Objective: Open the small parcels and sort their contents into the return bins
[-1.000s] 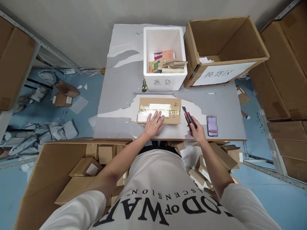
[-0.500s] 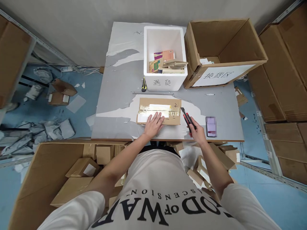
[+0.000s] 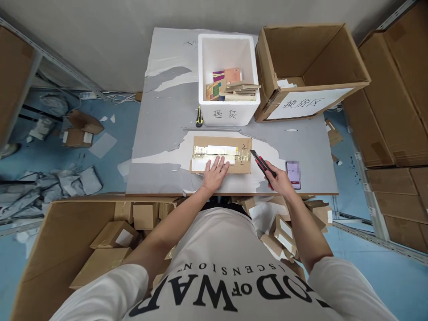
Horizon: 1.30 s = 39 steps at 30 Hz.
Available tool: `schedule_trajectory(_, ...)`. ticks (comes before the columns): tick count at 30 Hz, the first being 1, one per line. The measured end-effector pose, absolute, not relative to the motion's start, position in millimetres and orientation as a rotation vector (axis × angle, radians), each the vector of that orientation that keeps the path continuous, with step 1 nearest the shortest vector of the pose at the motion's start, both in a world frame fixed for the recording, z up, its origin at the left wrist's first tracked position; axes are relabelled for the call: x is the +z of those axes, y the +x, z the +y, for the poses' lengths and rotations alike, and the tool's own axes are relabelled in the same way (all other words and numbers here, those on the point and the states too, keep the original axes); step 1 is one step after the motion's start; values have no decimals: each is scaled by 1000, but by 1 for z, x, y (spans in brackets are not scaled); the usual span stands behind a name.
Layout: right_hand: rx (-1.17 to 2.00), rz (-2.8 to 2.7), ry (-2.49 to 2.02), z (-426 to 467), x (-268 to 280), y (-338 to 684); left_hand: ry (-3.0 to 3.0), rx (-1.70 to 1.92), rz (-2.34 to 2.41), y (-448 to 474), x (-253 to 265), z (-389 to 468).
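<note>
A taped cardboard box [image 3: 245, 167] with white labels lies flat on the worn table [image 3: 150, 178]. Pressed on its near side, my left hand [image 3: 216, 174] has its fingers spread over the lower label. My right hand [image 3: 278, 179] is wrapped round a black and red utility knife [image 3: 262, 164]. The knife's tip is at the right end of the box, by the tape seam; whether it touches cannot be made out. A phone [image 3: 293, 175] lies just right of my right hand.
Behind the box stand a white foam box [image 3: 230, 113] holding several books and a large open carton [image 3: 317, 80]. A yellow and black cutter [image 3: 199, 117] lies beside the foam box. Below the table edge, a big carton [image 3: 43, 249] holds several small boxes [image 3: 113, 234].
My right hand has shifted slightly right, and the knife now slants more toward the end of the box. My left hand stays on the box. The view has moved a little.
</note>
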State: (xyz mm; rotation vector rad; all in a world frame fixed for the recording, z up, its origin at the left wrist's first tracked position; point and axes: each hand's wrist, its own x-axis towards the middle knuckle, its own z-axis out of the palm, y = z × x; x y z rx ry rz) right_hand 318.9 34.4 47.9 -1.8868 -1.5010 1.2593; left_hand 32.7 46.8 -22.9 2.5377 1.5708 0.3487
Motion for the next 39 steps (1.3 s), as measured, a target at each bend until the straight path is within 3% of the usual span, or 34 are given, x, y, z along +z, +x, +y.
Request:
schedule_trajectory(21, 1305, -1863, -2011, -2, 81, 315, 2442, 285, 1633, 36, -18, 45)
schedule_trajectory(24, 1194, -1949, -2032, -10, 79, 313, 2454, 283, 1617, 35, -17, 47)
schedule_trajectory(35, 1359, -1695, -2037, -23, 90, 320, 2471, 306, 1577, 32, -14, 47)
schedule_trajectory(39, 1213, -1562, -2044, -33, 91, 339, 2478, 309, 1563, 31, -13, 47)
